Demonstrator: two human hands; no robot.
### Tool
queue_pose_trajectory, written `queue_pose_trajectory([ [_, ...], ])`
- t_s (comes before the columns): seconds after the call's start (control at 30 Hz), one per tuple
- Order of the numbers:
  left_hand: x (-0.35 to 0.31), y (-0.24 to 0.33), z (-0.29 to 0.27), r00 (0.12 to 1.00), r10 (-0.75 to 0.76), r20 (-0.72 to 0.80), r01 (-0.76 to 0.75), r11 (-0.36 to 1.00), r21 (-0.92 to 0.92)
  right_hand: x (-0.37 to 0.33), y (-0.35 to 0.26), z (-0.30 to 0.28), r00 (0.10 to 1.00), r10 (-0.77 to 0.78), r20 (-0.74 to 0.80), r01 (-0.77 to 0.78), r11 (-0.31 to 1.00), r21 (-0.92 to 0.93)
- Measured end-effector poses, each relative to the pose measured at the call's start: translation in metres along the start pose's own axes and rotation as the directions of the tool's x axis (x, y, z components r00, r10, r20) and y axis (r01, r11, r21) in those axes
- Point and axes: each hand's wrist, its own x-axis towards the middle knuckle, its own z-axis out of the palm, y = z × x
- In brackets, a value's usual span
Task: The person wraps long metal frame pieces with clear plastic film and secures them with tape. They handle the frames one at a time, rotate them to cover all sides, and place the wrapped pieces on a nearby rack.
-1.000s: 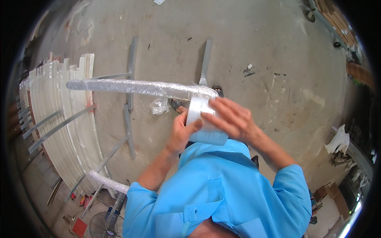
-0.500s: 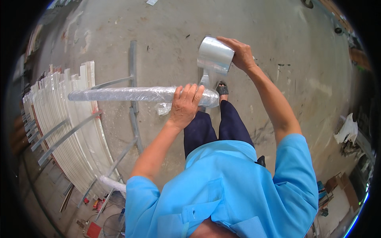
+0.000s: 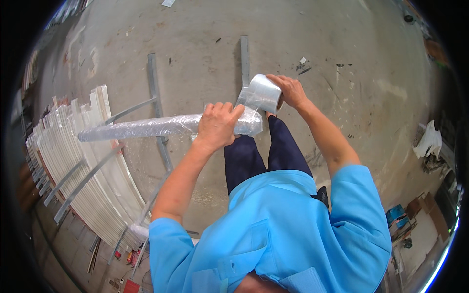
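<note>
A long bundle wrapped in clear film [image 3: 146, 127] lies crosswise in front of me, over grey metal supports. Near its right end, my left hand [image 3: 217, 125] is closed round it from above. My right hand [image 3: 289, 92] grips the right end of a wide roll of clear stretch film [image 3: 265, 94]. That roll hangs just beyond the bundle's right end. A short stretch of film runs between the roll and the wrapped end. What is inside the wrapping cannot be made out.
Many long white strips [image 3: 83, 161] rest on a rack at the left, with grey metal arms [image 3: 88, 183] sticking out. Upright grey bars [image 3: 245, 58] stand beyond the bundle. White crumpled sheeting [image 3: 429, 141] lies at the far right, and cardboard [image 3: 432, 215] at the lower right.
My right hand has brought the film roll down and closer to the bundle's right end. The left hand has shifted slightly left along with the bundle.
</note>
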Motion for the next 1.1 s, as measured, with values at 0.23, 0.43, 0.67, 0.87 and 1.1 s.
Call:
queue_pose_trajectory([
  [0.23, 0.001, 0.019, 0.005, 0.898, 0.183, -0.400, -0.183, 0.982, 0.038, -0.070, -0.017, -0.012, 0.963, -0.007, 0.270, 0.070, 0.972, -0.225],
  [0.43, 0.008, 0.041, 0.036, 0.927, 0.160, -0.339, -0.105, 0.979, 0.176, -0.112, -0.056, -0.018, 0.907, 0.027, 0.421, 0.086, 0.965, -0.249],
  [0.67, 0.006, 0.030, 0.048, 0.860, 0.327, -0.391, -0.212, 0.928, 0.308, -0.133, -0.144, -0.012, 0.938, 0.057, 0.343, -0.014, 0.992, -0.127],
  [0.87, 0.010, 0.034, 0.047, 0.867, 0.343, -0.361, -0.237, 0.921, 0.308, -0.130, -0.194, -0.012, 0.932, 0.160, 0.327, -0.157, 0.987, -0.034],
  [1.1, -0.096, -0.001, 0.046, 0.718, 0.116, -0.686, -0.410, 0.867, -0.283, -0.092, -0.232, 0.047, 0.936, 0.249, 0.250, -0.277, 0.957, 0.085],
])
